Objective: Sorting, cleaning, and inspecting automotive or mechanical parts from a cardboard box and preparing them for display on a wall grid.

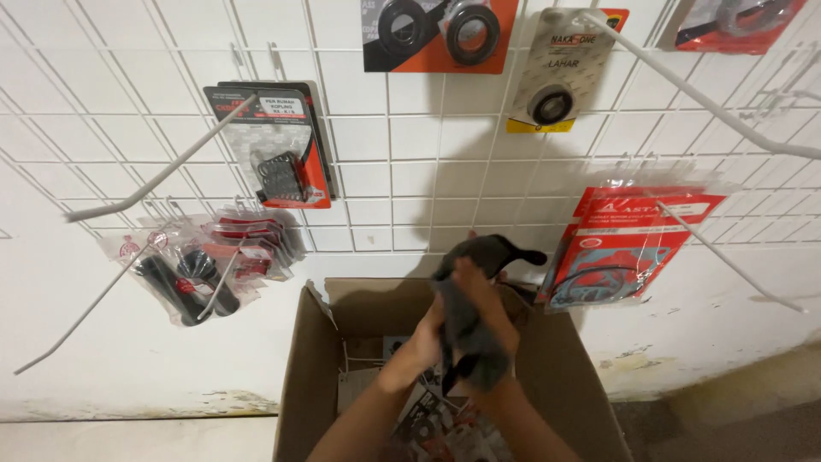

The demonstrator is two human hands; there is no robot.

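— Holding what?
— A dark grey rubbery part (479, 295), curved, with one black end sticking out to the right. Gripped by both hands together above the open cardboard box (299, 385), near its far edge.
— Which hand where?
— Right hand (487, 304) wrapped over the top and front of the part, fingers closed around it. Left hand (423, 342) pressed against its lower left side, clamped on too. Touching each other, no gap between.
— Inside the box?
— Packaged items with red and black print (428, 423), low in the box; too hidden by the arms to tell apart.
— And behind?
— White wire grid panel (385, 171) on the wall, with long white hooks. Hanging on it: a red and black card with small black pieces (286, 162) at the left, bagged black grips (184, 278) below that, a red gasket pack (620, 248) just right of the hands, ring-shaped seals on an orange card (440, 34) at the top edge.
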